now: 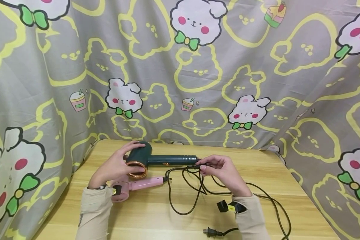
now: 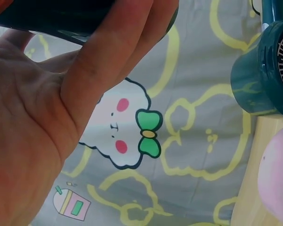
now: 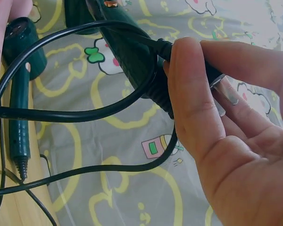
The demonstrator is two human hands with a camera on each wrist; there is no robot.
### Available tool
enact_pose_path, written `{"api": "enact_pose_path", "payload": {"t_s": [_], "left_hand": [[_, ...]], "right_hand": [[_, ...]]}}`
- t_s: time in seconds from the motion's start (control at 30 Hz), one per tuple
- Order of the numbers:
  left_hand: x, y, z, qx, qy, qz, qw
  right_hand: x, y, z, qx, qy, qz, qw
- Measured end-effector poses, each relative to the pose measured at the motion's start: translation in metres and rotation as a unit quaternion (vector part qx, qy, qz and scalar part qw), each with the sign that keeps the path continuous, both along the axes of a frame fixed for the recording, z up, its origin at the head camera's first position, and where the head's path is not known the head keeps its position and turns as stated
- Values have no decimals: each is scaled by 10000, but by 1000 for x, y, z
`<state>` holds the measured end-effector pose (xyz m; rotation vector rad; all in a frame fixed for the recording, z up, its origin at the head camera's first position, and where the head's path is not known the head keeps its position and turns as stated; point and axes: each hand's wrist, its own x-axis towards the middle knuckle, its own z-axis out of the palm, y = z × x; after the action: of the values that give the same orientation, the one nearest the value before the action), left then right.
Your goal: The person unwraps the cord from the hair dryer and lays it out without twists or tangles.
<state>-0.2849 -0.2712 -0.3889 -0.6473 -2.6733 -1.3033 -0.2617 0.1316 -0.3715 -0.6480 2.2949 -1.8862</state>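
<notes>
My left hand (image 1: pixel 114 166) grips the head of a dark green hair dryer (image 1: pixel 171 160) with a copper-coloured rim, fingers over the top and thumb at the rim. Its handle points right, towards my right hand (image 1: pixel 220 171). There my thumb and fingers pinch a black plug (image 3: pixel 213 73), its metal prongs partly hidden behind the fingers in the right wrist view. The black cord (image 3: pixel 75 115) loops beside the handle's end. A second green hair dryer (image 3: pixel 20 117) lies on the table in the wrist views. A pink hair dryer (image 1: pixel 145 183) lies below the held one.
Another two-pin plug (image 1: pixel 211 232) lies at the front of the wooden table (image 1: pixel 156 223). Black cables (image 1: pixel 183 213) loop across the middle and run off to the right. A patterned grey curtain (image 1: pixel 156 66) encloses the back and sides.
</notes>
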Motion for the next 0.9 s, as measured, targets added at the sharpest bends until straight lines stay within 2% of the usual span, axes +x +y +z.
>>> {"api": "enact_pose_path", "payload": {"t_s": [0.27,0.63,0.9], "left_hand": [[-2,-1,0,-52,124,-5,9999],[0,-2,3,34,153,-28,9999],[0,-4,1,180,68,-68,9998]], "right_hand": [[-4,12,1,17,-3,-269,9996],[-7,24,0,-69,-291,-353,9989],[-13,36,-5,-69,-319,-866,9957]]}}
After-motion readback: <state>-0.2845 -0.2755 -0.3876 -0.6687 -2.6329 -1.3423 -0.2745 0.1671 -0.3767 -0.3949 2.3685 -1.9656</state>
